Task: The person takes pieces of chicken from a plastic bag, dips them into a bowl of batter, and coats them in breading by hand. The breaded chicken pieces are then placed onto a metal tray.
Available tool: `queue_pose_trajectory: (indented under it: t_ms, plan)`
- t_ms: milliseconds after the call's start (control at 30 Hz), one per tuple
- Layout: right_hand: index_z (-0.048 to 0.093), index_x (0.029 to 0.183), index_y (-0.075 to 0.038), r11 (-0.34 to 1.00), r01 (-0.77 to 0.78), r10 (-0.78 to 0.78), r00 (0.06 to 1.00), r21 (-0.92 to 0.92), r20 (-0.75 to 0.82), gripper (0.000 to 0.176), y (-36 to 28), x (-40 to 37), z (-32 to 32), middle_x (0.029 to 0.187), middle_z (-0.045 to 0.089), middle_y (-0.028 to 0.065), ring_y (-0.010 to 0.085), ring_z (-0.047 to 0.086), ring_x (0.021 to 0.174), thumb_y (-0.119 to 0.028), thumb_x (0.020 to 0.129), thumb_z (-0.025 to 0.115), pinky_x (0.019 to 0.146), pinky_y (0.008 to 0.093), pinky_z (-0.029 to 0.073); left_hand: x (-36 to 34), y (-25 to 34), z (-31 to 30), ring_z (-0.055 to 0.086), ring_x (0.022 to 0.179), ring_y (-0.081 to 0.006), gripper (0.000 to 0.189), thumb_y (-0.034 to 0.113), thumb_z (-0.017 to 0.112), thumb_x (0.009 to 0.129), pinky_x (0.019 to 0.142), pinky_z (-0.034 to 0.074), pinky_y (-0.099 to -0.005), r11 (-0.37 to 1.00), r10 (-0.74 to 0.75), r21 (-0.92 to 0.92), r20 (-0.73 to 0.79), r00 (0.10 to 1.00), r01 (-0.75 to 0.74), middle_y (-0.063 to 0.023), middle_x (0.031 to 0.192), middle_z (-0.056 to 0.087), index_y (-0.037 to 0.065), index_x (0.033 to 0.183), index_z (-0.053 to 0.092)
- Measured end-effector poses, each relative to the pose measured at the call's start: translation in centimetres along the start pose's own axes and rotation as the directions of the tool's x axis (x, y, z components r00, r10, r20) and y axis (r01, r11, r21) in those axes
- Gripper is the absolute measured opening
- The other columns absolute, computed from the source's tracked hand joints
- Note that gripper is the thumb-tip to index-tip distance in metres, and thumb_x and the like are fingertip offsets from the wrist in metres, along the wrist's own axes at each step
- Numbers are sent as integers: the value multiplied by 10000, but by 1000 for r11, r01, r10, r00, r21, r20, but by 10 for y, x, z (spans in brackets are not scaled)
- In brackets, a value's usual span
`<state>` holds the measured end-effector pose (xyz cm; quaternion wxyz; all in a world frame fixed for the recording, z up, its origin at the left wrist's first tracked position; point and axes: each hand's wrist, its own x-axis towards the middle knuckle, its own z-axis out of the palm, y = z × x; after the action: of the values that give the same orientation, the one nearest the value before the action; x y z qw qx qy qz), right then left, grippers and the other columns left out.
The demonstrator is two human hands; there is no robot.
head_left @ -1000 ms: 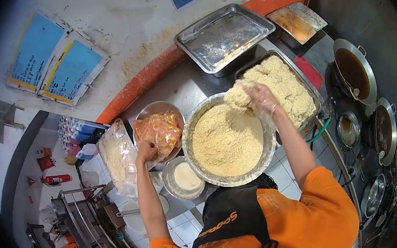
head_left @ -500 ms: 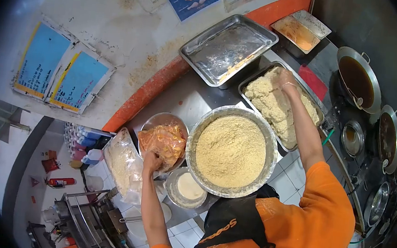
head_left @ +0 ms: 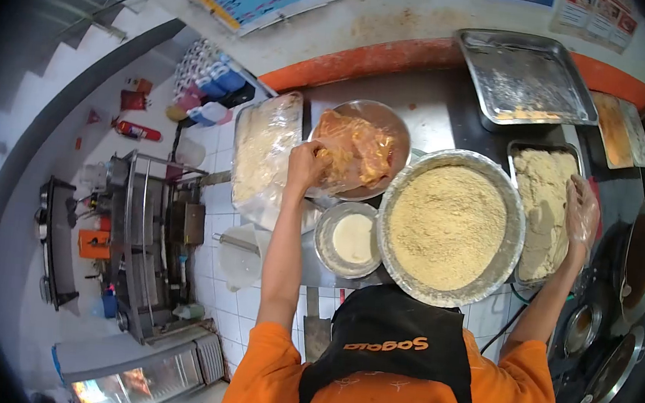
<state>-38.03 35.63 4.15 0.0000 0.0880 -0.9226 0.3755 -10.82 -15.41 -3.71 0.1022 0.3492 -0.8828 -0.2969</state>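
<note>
Marinated raw meat [head_left: 369, 148] lies in a metal bowl [head_left: 404, 132], with clear plastic about it. My left hand [head_left: 306, 165] is closed at the bowl's left edge, gripping the clear plastic bag [head_left: 332, 173] beside the meat. My right hand [head_left: 582, 213], seemingly in a clear glove, has its fingers stretched out at the right edge of a metal tray [head_left: 513, 147] of pale breaded pieces [head_left: 543, 182]. Between my arms stands a large metal basin [head_left: 516, 253] filled with yellowish breading flour [head_left: 447, 224]. A smaller bowl of pale batter [head_left: 354, 239] sits to its left.
A plastic-covered container of crumbs [head_left: 261, 154] stands left of the meat. At the back right is a shallow metal tray [head_left: 528, 81], near an orange-stained pan [head_left: 616, 135]. Woks of dark oil [head_left: 639, 264] line the right side. A white pitcher [head_left: 241, 256] sits at the lower left.
The view has turned toward the left. My right hand has come up out of the breaded pieces to the tray's right edge, fingers now spread. My left hand stays at the meat bowl.
</note>
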Motion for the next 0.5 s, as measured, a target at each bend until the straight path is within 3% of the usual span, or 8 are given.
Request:
queue_pose_trajectory:
  t_ms: [33, 100, 167, 233, 367, 433, 500]
  plan:
    - [652, 1221, -5, 999, -15, 15, 1000, 29, -9, 373, -8, -8, 2, 1148, 698, 190, 274, 692, 1046, -275, 966, 622, 896, 356, 529, -5, 4, -5, 711, 792, -336, 320, 203, 699, 710, 744, 555, -408, 1000, -11, 5, -10, 1000, 11, -207, 870, 721, 13, 964, 744]
    - [667, 1206, -17, 996, 55, -56, 998, 75, 6, 323, -16, -17, 13, 1130, 712, 146, 232, 693, 1022, -230, 964, 643, 879, 332, 538, -16, 15, -13, 715, 750, -305, 332, 185, 710, 699, 706, 557, -385, 986, -67, -161, -103, 992, 50, -195, 813, 722, -27, 954, 729]
    - [681, 1181, -25, 960, 110, -137, 986, 256, 89, 273, -52, -37, 25, 1124, 716, 114, 219, 693, 1016, -184, 962, 647, 866, 321, 546, -21, 21, -15, 716, 729, -280, 312, 150, 705, 712, 682, 557, -374, 991, -2, -131, -186, 982, -22, -187, 827, 726, -40, 959, 726]
    - [687, 1168, -30, 939, 164, -207, 971, 301, 118, 259, -66, -46, 47, 1111, 718, 103, 219, 695, 1011, -178, 958, 652, 862, 318, 550, -24, 28, -17, 682, 697, -152, 243, 112, 692, 769, 646, 532, -286, 974, 63, -186, -331, 941, -131, -115, 761, 702, -18, 971, 733]
    - [696, 1136, -46, 897, 277, -371, 896, 346, 244, 242, -124, -63, 83, 1067, 727, 113, 213, 715, 939, -187, 942, 662, 837, 326, 577, -20, 23, -11, 638, 714, -114, 216, 86, 694, 786, 669, 509, -255, 945, -97, -326, -296, 950, -5, -64, 774, 684, -17, 974, 726]
    - [693, 1146, -61, 850, 341, -476, 824, 401, 308, 263, -152, -68, 105, 1078, 725, 126, 219, 721, 927, -209, 929, 674, 834, 337, 588, -15, 15, -8, 603, 725, -103, 165, 47, 662, 830, 679, 485, -235, 902, 24, -398, -342, 939, -169, -37, 828, 680, -6, 976, 720]
    - [676, 1185, -71, 809, 332, -546, 730, 485, 410, 302, -172, -73, 139, 1122, 711, 125, 219, 707, 970, -201, 913, 694, 846, 342, 587, -17, 16, -17, 609, 764, -106, 161, 34, 648, 838, 701, 491, -239, 859, -4, -486, -322, 947, -162, -45, 881, 686, -6, 976, 718]
